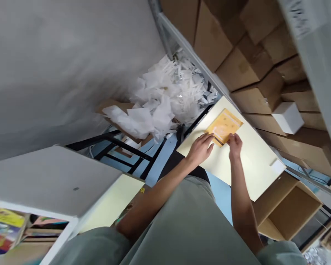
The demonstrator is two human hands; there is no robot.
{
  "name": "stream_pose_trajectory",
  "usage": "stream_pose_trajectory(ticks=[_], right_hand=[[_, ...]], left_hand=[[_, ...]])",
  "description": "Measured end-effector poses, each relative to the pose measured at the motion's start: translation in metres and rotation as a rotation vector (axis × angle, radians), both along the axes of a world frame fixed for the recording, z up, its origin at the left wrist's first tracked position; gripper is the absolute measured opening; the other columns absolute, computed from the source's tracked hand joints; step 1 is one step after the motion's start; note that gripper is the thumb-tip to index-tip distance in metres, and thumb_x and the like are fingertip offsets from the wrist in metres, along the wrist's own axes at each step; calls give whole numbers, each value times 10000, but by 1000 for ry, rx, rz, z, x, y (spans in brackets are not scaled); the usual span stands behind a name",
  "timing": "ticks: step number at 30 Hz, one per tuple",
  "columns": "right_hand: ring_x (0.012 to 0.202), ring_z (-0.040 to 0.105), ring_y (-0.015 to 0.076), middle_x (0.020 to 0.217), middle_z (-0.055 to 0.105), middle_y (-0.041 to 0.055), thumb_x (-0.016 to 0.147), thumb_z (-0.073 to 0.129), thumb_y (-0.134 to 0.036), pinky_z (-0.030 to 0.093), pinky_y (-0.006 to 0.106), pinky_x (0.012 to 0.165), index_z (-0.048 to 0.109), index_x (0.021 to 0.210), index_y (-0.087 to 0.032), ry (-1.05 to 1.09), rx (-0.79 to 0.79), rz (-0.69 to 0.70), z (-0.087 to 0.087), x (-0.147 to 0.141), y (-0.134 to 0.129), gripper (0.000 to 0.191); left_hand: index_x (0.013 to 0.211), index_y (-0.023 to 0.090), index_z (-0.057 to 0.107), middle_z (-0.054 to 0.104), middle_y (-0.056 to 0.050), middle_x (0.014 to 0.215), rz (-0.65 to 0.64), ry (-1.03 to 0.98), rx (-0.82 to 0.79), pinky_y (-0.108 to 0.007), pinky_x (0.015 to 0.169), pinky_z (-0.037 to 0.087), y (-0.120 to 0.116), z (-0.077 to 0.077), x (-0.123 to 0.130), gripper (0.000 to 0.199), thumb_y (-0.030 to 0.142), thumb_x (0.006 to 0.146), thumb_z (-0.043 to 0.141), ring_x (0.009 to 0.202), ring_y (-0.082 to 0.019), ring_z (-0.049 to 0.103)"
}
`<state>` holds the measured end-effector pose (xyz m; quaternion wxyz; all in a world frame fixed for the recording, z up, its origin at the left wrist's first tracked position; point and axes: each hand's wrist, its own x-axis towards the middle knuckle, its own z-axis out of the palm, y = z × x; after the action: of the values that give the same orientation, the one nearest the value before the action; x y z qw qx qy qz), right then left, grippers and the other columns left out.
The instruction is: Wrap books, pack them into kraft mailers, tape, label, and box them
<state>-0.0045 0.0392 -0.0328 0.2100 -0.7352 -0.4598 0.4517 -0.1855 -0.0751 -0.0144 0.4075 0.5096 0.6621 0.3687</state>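
Observation:
A flat yellow packet [222, 127] with white and dark printing lies on the cream table [253, 162]. At its lower left corner, my left hand [200, 148] rests with fingers stretched out and the tips touching the packet; the thumb points away from them. My right hand [235, 144] pinches the packet's near right edge between thumb and fingers. Whether the packet holds anything inside cannot be seen.
Shelves of brown cardboard boxes [237, 66] rise along the right, with a white box [288, 117] among them. An open carton [289, 209] stands past the table's near right end. White paper scraps [168, 99] are heaped behind the table. A grey-topped cabinet [52, 176] is at left.

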Motion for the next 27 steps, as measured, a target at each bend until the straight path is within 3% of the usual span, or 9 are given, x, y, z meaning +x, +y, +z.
stream_pose_trajectory(ticks=[5,7,9,11,14,18,22,25,27], right_hand=[[1326,685,330,1457,669,224,964,653,-663,593,536,1073,660,1386,-185,-361,324,224,39,-42,-15,638],[1318,696,315,1439,703,188,1042,595,-610,603,523,1073,694,1366,-214,-320,297,402,47,-86,-23,521],[1270,720,296,1378,748,149,1073,578,-570,617,488,1054,733,1310,-245,-209,204,609,35,-140,-30,431],[1228,742,290,1336,779,130,1077,595,-518,610,464,1059,749,1292,-258,-84,72,837,-1,-194,-33,371],[1160,769,317,1227,819,123,1034,683,-414,585,473,1077,773,1253,-236,-66,-127,1141,-81,-263,-36,296],[1150,774,355,1124,837,134,990,740,-308,559,496,1098,792,1213,-188,-153,-366,1417,-191,-327,-47,258],[1235,753,349,1225,822,139,969,759,-287,529,521,1170,768,1264,-181,-181,-496,1403,-276,-360,-85,314],[1367,696,337,1456,735,172,956,766,-299,509,509,1223,696,1411,-162,-133,-617,1229,-324,-368,-124,481],[1441,649,333,1551,673,184,939,764,-296,504,515,1237,642,1490,-166,-70,-644,1107,-348,-367,-149,580]], left_hand=[[1332,223,725,787,-106,1348,339,-28,-54,-453,1159,573,-32,-39,-63,306,237,1088,542,1307,-267,720],[1295,234,741,796,-105,1306,468,-32,-155,-468,1136,576,-48,-71,-96,290,227,1062,568,1262,-286,735],[1257,223,752,793,-124,1288,564,-48,-286,-492,1128,571,-64,-112,-126,282,204,1024,596,1231,-312,744],[1233,199,757,784,-156,1263,645,-62,-429,-524,1133,559,-78,-154,-152,275,189,995,620,1209,-341,744],[1211,174,758,705,-215,1390,784,-15,-564,-575,1225,471,-97,-210,-182,276,154,949,673,1355,-395,660],[1243,136,731,372,-231,1747,1072,23,-631,-650,1331,276,-121,-272,-209,327,103,919,710,1660,-471,302],[1557,56,502,243,-340,1790,1318,23,-868,-612,1364,233,-143,-325,-239,722,153,895,774,1704,-466,226],[1645,9,365,418,-371,1698,1379,-66,-949,-551,1331,331,-161,-351,-259,838,222,936,757,1628,-418,426],[1550,33,511,599,-331,1555,1406,-96,-948,-541,1268,414,-173,-359,-265,694,256,940,756,1491,-404,588]])
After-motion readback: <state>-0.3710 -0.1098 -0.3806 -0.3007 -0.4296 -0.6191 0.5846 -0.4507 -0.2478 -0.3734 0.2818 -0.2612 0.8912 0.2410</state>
